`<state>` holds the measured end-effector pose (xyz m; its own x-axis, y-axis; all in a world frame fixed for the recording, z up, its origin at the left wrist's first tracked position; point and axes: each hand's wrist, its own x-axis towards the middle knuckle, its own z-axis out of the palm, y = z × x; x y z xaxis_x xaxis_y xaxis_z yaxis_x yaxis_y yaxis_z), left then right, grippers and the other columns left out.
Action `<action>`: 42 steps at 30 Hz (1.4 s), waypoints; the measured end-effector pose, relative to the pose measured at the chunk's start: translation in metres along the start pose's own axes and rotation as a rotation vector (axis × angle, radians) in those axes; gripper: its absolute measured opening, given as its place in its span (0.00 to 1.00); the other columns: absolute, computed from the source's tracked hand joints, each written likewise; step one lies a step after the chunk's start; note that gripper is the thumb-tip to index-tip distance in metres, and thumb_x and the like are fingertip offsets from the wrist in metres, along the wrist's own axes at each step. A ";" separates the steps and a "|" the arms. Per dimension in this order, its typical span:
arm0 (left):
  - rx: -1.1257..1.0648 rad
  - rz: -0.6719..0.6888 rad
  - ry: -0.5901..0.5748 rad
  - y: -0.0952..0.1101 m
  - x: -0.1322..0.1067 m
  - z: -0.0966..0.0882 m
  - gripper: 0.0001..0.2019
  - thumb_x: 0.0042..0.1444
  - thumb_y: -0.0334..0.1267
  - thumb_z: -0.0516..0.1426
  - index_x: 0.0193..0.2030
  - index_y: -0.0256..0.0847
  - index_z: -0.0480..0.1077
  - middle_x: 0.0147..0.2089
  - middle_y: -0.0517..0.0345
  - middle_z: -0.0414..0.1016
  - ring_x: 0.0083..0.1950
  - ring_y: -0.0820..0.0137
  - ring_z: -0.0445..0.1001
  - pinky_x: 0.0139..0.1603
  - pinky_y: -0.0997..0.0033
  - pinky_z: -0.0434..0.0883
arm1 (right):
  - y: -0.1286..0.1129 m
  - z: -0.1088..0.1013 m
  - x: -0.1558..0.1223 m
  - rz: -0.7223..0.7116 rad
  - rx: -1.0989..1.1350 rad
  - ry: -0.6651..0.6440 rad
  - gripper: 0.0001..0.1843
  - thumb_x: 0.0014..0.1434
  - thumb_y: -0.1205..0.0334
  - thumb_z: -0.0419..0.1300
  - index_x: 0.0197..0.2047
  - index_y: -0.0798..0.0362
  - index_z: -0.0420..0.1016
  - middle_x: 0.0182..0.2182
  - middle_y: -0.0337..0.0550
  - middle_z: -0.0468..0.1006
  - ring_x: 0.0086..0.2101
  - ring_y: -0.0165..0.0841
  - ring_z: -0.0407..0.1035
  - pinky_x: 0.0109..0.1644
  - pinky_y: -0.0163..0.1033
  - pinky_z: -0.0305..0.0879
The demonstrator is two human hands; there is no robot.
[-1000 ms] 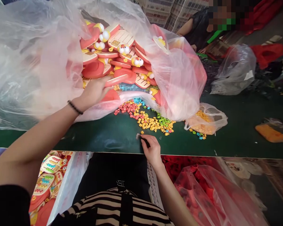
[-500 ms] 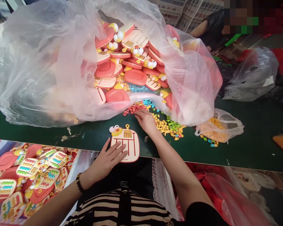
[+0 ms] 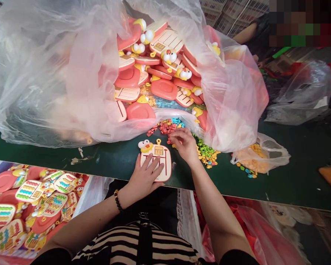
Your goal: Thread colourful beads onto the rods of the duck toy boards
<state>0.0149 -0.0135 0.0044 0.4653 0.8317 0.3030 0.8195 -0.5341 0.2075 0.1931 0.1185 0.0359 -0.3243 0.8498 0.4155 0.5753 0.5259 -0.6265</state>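
A cream toy board (image 3: 167, 166) with a red rim, dark slots and a yellow duck head with bulging white eyes lies on the green table. My left hand (image 3: 147, 170) rests flat on its lower left part, fingers spread, covering some slots. Right of the board's top, my right hand (image 3: 186, 145) is pinched with thumb and forefinger together. A small red plastic piece shows at those fingertips. Just beyond is a heap of red pieces (image 3: 167, 127), with blue pieces (image 3: 178, 121) behind. Green pieces (image 3: 205, 149) and yellow ones lie to the right, partly hidden by my right hand.
A large clear plastic bag (image 3: 79, 73) spills slotted boards (image 3: 164, 89) at the back. A small bag of orange pieces (image 3: 253, 158) sits to the right. Boards filled with coloured pieces (image 3: 30, 190) lie in a container at lower left. A co-worker's arm (image 3: 245, 33) shows at the upper right.
My right hand has drawn back from the red heap toward me and to the right, fingers pinched. The board sits turned slightly under my left hand, which stays on it. The view has shifted.
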 end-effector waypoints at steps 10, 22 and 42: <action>-0.049 -0.004 0.055 0.000 0.007 0.002 0.27 0.59 0.55 0.55 0.59 0.39 0.67 0.63 0.45 0.68 0.65 0.49 0.61 0.63 0.39 0.54 | -0.019 0.012 -0.063 -0.010 -0.387 -0.022 0.15 0.66 0.60 0.53 0.50 0.50 0.78 0.45 0.45 0.81 0.47 0.41 0.70 0.52 0.48 0.67; 0.010 -0.035 -0.060 -0.005 0.017 -0.009 0.40 0.55 0.59 0.55 0.69 0.38 0.53 0.70 0.42 0.56 0.62 0.52 0.63 0.60 0.49 0.57 | -0.047 0.009 -0.096 -0.120 -0.475 -0.175 0.23 0.66 0.67 0.46 0.63 0.63 0.63 0.55 0.59 0.74 0.58 0.43 0.64 0.58 0.49 0.63; -0.091 0.032 -0.016 -0.021 -0.004 0.002 0.45 0.56 0.64 0.52 0.66 0.24 0.53 0.68 0.30 0.56 0.72 0.49 0.49 0.68 0.48 0.55 | -0.007 0.009 -0.046 0.012 -0.187 -0.044 0.14 0.67 0.61 0.52 0.47 0.47 0.78 0.45 0.43 0.81 0.44 0.37 0.74 0.49 0.45 0.69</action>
<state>-0.0038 -0.0056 -0.0029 0.4962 0.8161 0.2964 0.7708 -0.5711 0.2823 0.1973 0.0759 0.0147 -0.3465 0.8589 0.3771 0.7078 0.5032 -0.4958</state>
